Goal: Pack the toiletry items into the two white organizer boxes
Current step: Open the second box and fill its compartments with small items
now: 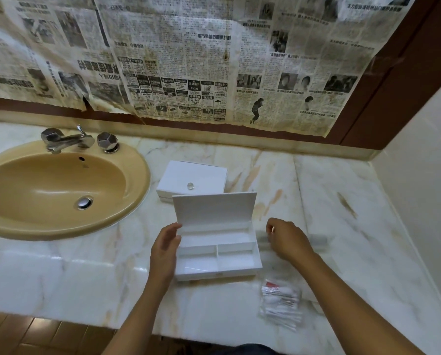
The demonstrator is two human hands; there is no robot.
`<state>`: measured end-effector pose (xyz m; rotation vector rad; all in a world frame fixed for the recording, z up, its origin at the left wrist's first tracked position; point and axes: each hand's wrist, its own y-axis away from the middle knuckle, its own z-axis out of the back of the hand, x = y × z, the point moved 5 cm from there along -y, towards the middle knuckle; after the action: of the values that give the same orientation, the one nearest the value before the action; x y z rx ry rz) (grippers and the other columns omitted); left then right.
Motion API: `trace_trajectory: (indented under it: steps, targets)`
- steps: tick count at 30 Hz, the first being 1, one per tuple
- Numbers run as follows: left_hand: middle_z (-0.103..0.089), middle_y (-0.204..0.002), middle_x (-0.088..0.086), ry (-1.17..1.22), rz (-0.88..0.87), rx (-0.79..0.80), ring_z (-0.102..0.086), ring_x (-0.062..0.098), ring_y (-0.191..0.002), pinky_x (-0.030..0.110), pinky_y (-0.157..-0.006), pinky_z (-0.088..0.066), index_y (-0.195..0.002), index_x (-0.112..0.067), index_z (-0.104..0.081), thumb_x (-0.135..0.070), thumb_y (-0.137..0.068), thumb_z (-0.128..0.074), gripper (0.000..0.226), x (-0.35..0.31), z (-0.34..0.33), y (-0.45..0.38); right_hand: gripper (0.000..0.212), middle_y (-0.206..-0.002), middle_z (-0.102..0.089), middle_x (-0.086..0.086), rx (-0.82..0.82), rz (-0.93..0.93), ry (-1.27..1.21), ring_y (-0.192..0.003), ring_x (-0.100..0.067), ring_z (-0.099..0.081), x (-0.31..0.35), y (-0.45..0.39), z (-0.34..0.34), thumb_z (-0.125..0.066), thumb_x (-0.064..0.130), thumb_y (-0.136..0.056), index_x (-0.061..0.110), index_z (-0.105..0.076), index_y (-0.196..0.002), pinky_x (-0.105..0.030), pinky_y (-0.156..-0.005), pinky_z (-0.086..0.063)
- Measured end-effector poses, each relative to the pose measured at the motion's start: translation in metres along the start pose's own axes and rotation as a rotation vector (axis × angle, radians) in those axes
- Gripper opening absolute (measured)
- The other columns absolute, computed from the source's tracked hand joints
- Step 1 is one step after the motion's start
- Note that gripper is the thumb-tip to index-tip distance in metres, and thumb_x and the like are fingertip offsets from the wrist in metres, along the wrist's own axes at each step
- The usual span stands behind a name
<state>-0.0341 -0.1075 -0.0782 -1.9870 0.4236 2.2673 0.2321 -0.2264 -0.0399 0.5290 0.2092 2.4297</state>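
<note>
An open white organizer box (pixel 218 262) with several empty compartments sits at the counter's middle, its lid (pixel 214 211) standing upright. Behind it stands a second white box (pixel 191 175), closed, with a clear knob on its lid. My left hand (pixel 164 248) rests against the open box's left wall with fairly straight fingers. My right hand (pixel 287 239) is just right of that box, fingers curled, pinching a blurred clear packet (pixel 319 242) that lies low over the counter. A clear bag of cotton swabs (pixel 280 303) lies near the front edge.
A tan sink (pixel 60 190) with a chrome tap (pixel 65 139) takes up the left of the marble counter (pixel 342 201). Newspaper covers the wall behind. A white side wall (pixel 424 190) closes off the right. The counter's front edge runs just below my forearms.
</note>
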Motion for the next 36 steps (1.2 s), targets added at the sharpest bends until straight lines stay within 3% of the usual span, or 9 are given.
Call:
trace_trajectory:
  steps: [7,11,13,17,22,27,30,36]
  targets:
    - [-0.06,-0.119,-0.011,-0.023,0.014,0.05,-0.054,0.0,-0.109,0.011,-0.085,-0.041,-0.115,-0.026,-0.062,-0.011,-0.1,-0.046,0.027,0.007,0.002,-0.004,0.008,-0.088,-0.063,-0.002,-0.076,0.038,0.046,-0.077,-0.022,-0.057,0.029,0.008,0.036,-0.052,0.019,-0.086,0.016,-0.059,-0.091,-0.027,-0.061,-0.041]
    - [-0.062,-0.117,-0.013,0.042,0.024,0.038,-0.055,-0.016,-0.1,0.001,-0.079,-0.041,-0.115,-0.023,-0.065,-0.007,-0.098,-0.048,0.029,0.007,0.002,-0.004,0.007,-0.08,-0.063,0.001,-0.062,0.113,-0.031,-0.074,-0.02,-0.059,0.055,0.022,0.055,-0.054,0.024,-0.085,0.018,-0.058,-0.086,-0.029,-0.064,-0.047]
    - [-0.063,-0.118,-0.013,0.095,0.055,0.043,-0.057,-0.009,-0.106,0.007,-0.085,-0.044,-0.115,-0.025,-0.066,-0.007,-0.098,-0.05,0.029,0.011,0.003,-0.004,0.004,-0.079,-0.064,0.004,-0.021,0.201,-0.131,-0.073,-0.016,-0.06,0.074,0.031,0.063,-0.057,0.024,-0.084,0.021,-0.059,-0.083,-0.029,-0.064,-0.048]
    - [-0.067,-0.118,-0.009,0.179,0.124,0.051,-0.061,0.011,-0.113,0.034,-0.099,-0.047,-0.111,-0.027,-0.069,-0.007,-0.095,-0.054,0.03,0.017,0.006,-0.007,0.006,-0.075,-0.062,0.011,0.011,0.387,-0.429,-0.064,-0.004,-0.054,0.119,0.05,0.075,-0.06,0.019,-0.083,0.022,-0.06,-0.078,-0.02,-0.061,-0.045]
    - [-0.069,-0.115,-0.011,0.204,0.144,0.062,-0.062,0.012,-0.111,0.032,-0.094,-0.049,-0.111,-0.029,-0.069,-0.008,-0.094,-0.056,0.029,0.017,0.007,-0.008,0.011,-0.076,-0.06,0.012,0.021,0.512,-0.631,-0.065,-0.007,-0.058,0.153,0.05,0.062,-0.061,0.014,-0.089,0.022,-0.06,-0.082,-0.016,-0.062,-0.047]
    - [-0.069,-0.111,-0.011,0.238,0.172,0.059,-0.063,0.012,-0.108,0.027,-0.087,-0.05,-0.108,-0.029,-0.067,-0.009,-0.093,-0.058,0.027,0.017,0.008,-0.008,0.005,-0.085,-0.064,0.012,0.001,0.464,-0.477,-0.067,-0.002,-0.054,0.152,0.028,0.019,-0.06,0.02,-0.092,0.021,-0.065,-0.091,-0.017,-0.065,-0.044]
    - [-0.069,-0.115,-0.007,0.234,0.158,0.097,-0.063,0.012,-0.109,0.031,-0.093,-0.049,-0.113,-0.027,-0.068,-0.01,-0.094,-0.057,0.027,0.017,0.008,-0.009,0.011,-0.094,-0.067,0.003,-0.041,0.439,-0.295,-0.083,-0.015,-0.059,0.147,0.017,-0.004,-0.058,0.02,-0.092,0.019,-0.068,-0.095,-0.025,-0.072,-0.047]
    - [-0.068,-0.118,-0.007,0.221,0.148,0.127,-0.064,0.011,-0.11,0.027,-0.09,-0.05,-0.119,-0.024,-0.066,-0.01,-0.095,-0.055,0.03,0.019,0.009,-0.01,0.018,-0.104,-0.063,-0.001,-0.074,0.397,-0.133,-0.089,-0.02,-0.059,0.147,0.007,-0.039,-0.056,0.017,-0.094,0.017,-0.072,-0.103,-0.02,-0.074,-0.041]
